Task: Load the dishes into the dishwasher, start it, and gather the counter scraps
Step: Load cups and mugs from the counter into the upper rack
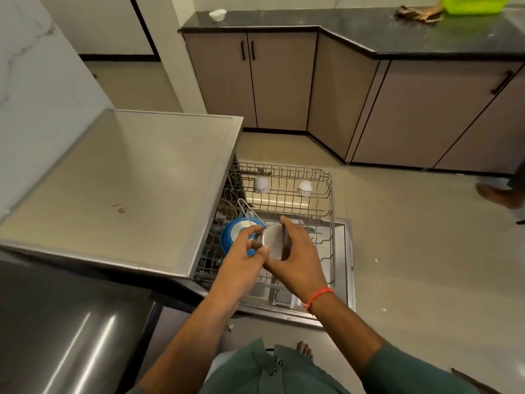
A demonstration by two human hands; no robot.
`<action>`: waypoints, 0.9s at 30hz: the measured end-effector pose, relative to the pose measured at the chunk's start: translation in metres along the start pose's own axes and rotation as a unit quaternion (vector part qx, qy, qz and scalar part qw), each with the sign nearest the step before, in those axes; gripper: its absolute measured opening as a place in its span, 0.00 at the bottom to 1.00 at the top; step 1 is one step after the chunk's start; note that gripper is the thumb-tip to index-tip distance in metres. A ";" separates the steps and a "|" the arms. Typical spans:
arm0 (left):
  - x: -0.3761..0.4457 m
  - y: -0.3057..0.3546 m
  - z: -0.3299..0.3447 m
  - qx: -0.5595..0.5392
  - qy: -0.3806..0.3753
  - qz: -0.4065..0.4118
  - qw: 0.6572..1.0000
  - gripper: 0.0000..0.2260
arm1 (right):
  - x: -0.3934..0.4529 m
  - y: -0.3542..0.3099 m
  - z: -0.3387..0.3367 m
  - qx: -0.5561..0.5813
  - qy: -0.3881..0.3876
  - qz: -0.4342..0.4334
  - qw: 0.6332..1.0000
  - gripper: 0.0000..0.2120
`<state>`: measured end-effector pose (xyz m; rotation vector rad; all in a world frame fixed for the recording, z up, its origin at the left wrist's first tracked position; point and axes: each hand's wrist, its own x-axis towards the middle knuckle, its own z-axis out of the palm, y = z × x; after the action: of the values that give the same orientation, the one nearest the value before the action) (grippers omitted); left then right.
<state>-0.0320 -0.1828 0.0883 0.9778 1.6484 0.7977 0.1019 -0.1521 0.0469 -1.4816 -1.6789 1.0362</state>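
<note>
Loading is under way: both hands, left hand and right hand, are clamping fingers around a steel bowl above the lower rack, seemingly; next it needs seating beside the blue plate.

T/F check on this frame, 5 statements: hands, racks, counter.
1. Both hands hold the steel bowl. True: left hand and right hand grip it.
2. The upper rack holds two white cups. True.
3. The blue plate lies on the floor. False: it stands in the lower rack.
4. The dishwasher door is closed. False: it is open, racks pulled out.
5. The green basket sits on the dishwasher top. False: on the black counter.
</note>
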 end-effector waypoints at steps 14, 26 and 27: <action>0.113 0.009 -0.001 -0.001 -0.100 -0.080 0.992 0.19 | 0.102 0.026 -0.005 -0.115 -0.043 0.037 0.992 0.40; 0.179 0.015 -0.008 0.002 -0.110 -0.151 0.982 0.24 | 0.197 0.066 -0.015 -0.351 -0.136 0.016 0.926 0.42; 0.183 0.015 -0.007 0.000 -0.107 -0.157 0.982 0.24 | 0.205 0.071 -0.013 -0.355 -0.149 0.011 0.923 0.43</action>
<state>-0.0639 -0.0130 0.0246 0.7496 1.5634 0.4636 0.1173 0.0559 -0.0147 -1.8446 -2.4321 0.7086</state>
